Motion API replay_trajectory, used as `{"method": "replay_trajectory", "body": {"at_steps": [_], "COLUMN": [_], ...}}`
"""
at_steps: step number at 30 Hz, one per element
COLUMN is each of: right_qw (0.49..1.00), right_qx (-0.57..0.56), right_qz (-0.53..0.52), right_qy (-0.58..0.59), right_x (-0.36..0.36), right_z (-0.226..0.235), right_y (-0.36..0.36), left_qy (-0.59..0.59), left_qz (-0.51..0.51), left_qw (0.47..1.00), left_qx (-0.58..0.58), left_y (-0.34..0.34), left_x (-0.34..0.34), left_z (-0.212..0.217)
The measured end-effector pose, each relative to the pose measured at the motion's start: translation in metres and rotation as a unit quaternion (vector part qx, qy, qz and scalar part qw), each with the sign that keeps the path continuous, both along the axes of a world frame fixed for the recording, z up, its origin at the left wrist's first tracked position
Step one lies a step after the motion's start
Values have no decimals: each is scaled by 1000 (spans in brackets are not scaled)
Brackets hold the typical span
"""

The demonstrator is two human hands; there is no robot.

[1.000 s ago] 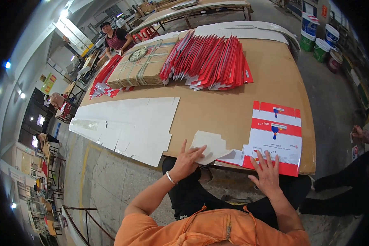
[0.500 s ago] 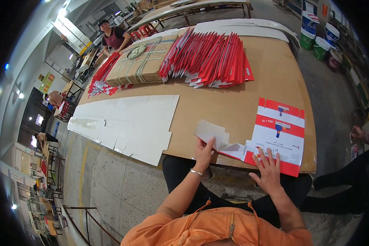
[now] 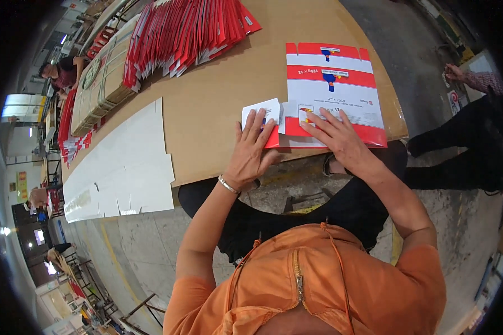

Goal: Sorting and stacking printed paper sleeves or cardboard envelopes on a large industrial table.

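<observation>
Brown tabletop is carrying a red-and-white flat carton near its front edge. Left hand is pressing its side flap w/ fingers spread flat; right hand is lying spread on carton, not pinching anything.

— What does the person wear on top?

— An orange jacket with short sleeves that end above the elbows, well back from the fingers. A metal zipper runs down its middle, and thin orange drawstrings hang from the collar on either side of it.

— Anything on the arms?

— The forearms are bare. The left hand has a thin silver bracelet at the wrist, just behind the palm. The right hand carries nothing at the wrist; I can't make out any rings on the fingers.

— And below?

— Dark trousers, black or near it, show between the jacket and the hands.
</observation>
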State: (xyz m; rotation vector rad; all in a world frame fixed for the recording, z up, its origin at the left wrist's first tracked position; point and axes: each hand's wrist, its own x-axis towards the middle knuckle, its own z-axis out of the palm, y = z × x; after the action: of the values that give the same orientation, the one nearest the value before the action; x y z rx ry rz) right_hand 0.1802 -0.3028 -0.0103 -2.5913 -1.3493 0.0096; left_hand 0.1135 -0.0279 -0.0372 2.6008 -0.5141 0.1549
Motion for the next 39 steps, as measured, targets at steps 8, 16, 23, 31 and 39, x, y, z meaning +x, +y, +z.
{"method": "replay_trajectory", "body": {"at_steps": [8, 16, 23, 31, 39], "right_qw": [1000, 999, 998, 998, 1000], "right_qx": [13, 30, -21, -5, 24], "right_qz": [-14, -18, -10, 2, 17], "right_qy": [7, 24, -56, -62, -11], "right_x": [-13, -10, -16, -19, -16], "right_z": [-3, -6, -20, -26, -25], "right_y": [-2, -2, -4, -5, -10], "left_qy": [-15, -12, -2, 38, 59], "left_qz": [48, 43, 64, 89, 141], "left_qw": [998, 997, 984, 973, 984], "left_qx": [45, 58, 164, 208, 88], "left_y": [-6, -6, -20, -28, -33], "left_x": [-7, -2, 2, -5, 1], "left_z": [-6, -8, -2, 2, -4]}}
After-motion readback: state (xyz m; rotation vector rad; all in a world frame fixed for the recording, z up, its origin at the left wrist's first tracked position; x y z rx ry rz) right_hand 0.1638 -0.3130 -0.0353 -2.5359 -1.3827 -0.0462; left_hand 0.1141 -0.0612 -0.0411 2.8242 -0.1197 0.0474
